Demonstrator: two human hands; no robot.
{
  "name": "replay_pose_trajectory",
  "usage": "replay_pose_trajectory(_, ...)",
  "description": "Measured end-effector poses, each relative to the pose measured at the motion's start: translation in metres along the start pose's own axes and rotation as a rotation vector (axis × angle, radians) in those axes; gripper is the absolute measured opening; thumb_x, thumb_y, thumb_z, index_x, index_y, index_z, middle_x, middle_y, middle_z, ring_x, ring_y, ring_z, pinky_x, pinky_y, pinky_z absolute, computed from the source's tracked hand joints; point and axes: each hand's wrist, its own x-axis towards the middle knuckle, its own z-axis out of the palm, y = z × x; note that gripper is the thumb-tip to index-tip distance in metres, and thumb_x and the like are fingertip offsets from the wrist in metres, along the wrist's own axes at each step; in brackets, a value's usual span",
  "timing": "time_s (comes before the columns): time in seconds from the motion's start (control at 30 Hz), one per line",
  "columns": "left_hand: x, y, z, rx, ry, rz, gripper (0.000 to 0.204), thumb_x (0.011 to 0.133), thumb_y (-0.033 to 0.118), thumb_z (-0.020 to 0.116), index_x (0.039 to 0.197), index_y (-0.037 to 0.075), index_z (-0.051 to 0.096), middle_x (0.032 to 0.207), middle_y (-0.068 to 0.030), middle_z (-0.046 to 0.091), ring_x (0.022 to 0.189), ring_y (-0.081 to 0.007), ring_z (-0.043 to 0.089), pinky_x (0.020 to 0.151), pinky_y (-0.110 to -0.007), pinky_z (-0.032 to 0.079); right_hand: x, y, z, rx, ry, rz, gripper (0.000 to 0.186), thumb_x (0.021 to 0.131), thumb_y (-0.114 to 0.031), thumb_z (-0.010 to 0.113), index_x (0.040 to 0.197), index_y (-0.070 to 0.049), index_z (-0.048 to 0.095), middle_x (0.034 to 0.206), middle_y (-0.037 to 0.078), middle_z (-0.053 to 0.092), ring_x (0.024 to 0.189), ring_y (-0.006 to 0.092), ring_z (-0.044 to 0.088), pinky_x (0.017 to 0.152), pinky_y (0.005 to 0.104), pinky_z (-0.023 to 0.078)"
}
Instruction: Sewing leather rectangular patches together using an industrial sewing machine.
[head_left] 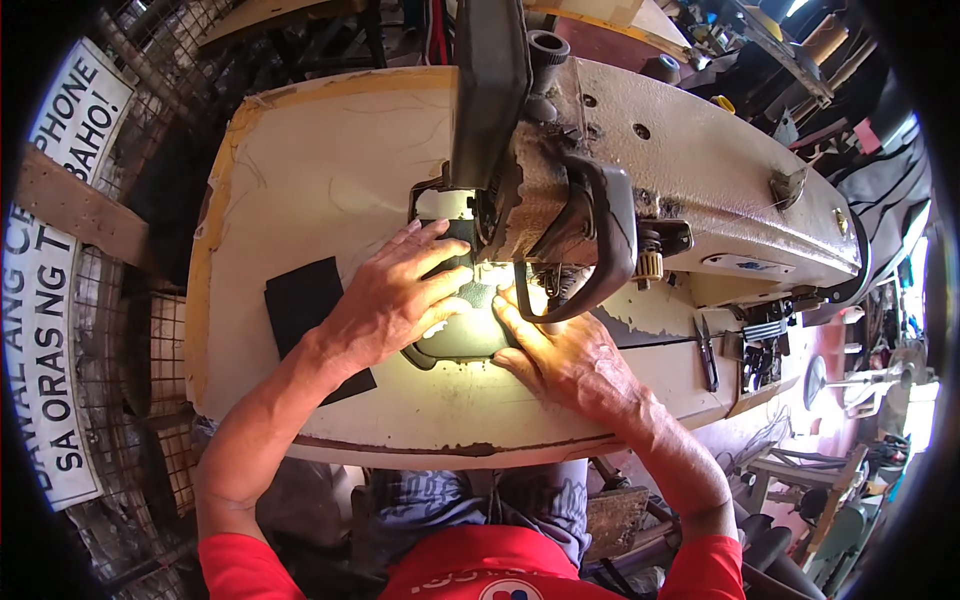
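Under the lit head of an industrial sewing machine [690,190] lies a dark, leather-like piece [465,338]. My left hand [395,295] rests on its left part with the fingers stretched and spread. From the right, my right hand [570,360] lies flat along the piece's edge, its fingertips close to the needle area and the thumb apart. The needle itself is hidden behind the machine's parts and the glare. A flat black piece [305,300] lies on the table beside my left forearm, which covers part of it.
The pale sewing table [310,150] has a worn front edge. Scissors [708,352] and several small tools [765,340] lie at its right end. A black curved bar [605,245] juts from the machine head above my right hand. Wire mesh with a sign [60,370] stands left.
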Motion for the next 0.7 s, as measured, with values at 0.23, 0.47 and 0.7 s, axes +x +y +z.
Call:
replay_pose_trajectory(0.23,0.002,-0.005,0.006,0.011,0.022,0.017,0.036,0.084,0.024,0.076,0.113,0.006,0.067,0.125,-0.0142,0.063,0.128,-0.0369,0.055,0.111,-0.054,0.042,-0.029,-0.016,-0.042,-0.140,0.033,0.050,0.043,0.087,-0.031,0.074,0.119,-0.004,0.066,0.120,0.015,0.062,0.121,0.0348,0.057,0.110,0.0513,0.042)
replay_pose_trajectory(0.47,0.001,-0.007,0.004,0.045,-0.001,-0.001,0.036,0.085,0.024,0.075,0.115,0.006,0.067,0.127,-0.0149,0.062,0.130,-0.0366,0.053,0.112,-0.054,0.041,-0.104,0.080,-0.222,-0.646,0.751,0.587,0.039,0.108,-0.028,0.040,0.132,-0.005,0.061,0.139,0.008,0.059,0.128,0.0215,0.056,0.108,0.0357,0.042)
replay_pose_trajectory(0.7,0.002,-0.006,0.008,0.025,0.033,-0.014,0.035,0.086,0.024,0.075,0.115,0.005,0.067,0.129,-0.0147,0.061,0.132,-0.0353,0.051,0.114,-0.052,0.039,-0.129,0.297,-0.346,-0.849,0.131,0.663,0.044,0.092,-0.011,0.061,0.135,-0.005,0.058,0.118,0.019,0.066,0.107,0.0329,0.066,0.093,0.0390,0.052)
